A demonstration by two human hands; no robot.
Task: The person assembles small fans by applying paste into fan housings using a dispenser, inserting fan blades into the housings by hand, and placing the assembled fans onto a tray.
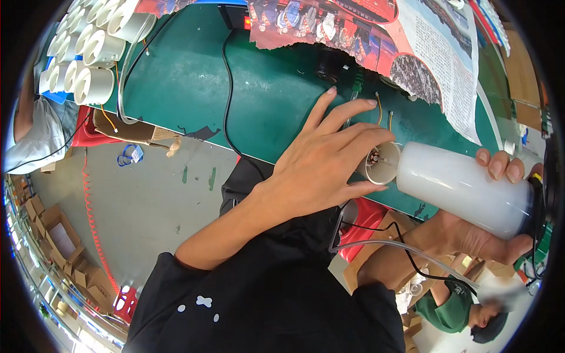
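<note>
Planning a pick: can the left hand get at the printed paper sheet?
Probably yes: the printed paper sheet is just beyond the left hand, with nothing visibly blocking its torn near edge. The thumb and a finger are on the white cup, so the hand may need freeing first.

A frosted white cylinder [465,183] slants just beside a short, open-ended cream tube [386,170].

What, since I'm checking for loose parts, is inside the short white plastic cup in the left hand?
Inside the short white plastic cup in the left hand, a small, dark, coppery-looking part shows. Whatever lies behind that part is covered.
</note>
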